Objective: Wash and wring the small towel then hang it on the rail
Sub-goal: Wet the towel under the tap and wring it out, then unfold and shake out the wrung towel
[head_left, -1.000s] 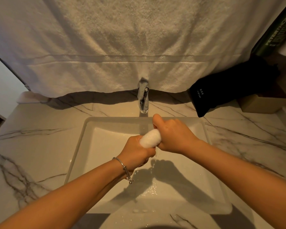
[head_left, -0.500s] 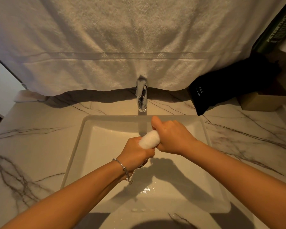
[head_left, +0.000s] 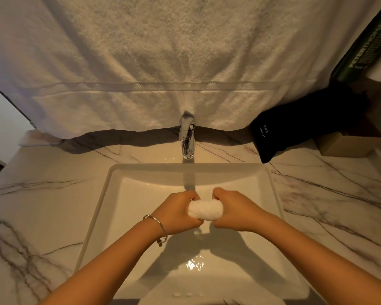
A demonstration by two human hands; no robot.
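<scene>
Marble-look counter (head_left: 42,208) with grey veins wraps around a white rectangular sink (head_left: 110,216), and nearly everything that matters sits right over that basin. Nearest the camera, two bare forearms come in from the bottom corners; the left wrist wears a thin silver bangle (head_left: 155,221). Left hand (head_left: 176,213) and right hand (head_left: 235,211) are both clenched hard around opposite ends of the small towel (head_left: 206,209), which is rolled into a tight white sausage held level between the fists, above the middle of the basin. Looks like the wringing step, and holding it there makes sense, since whatever gets squeezed out drops straight into the sink; there's a wet glint on the basin floor just below. Most of the cloth is buried inside the fists, so how twisted it is can't be made out. Further back, the chrome faucet (head_left: 187,137) stands at the rim, with no stream visible. Behind it a big white bath towel (head_left: 163,62) hangs down and fills the whole background, hiding the rail completely. Off to the right sit a black hairdryer bag (head_left: 295,126) and a cardboard box (head_left: 348,144), partly cut off.
</scene>
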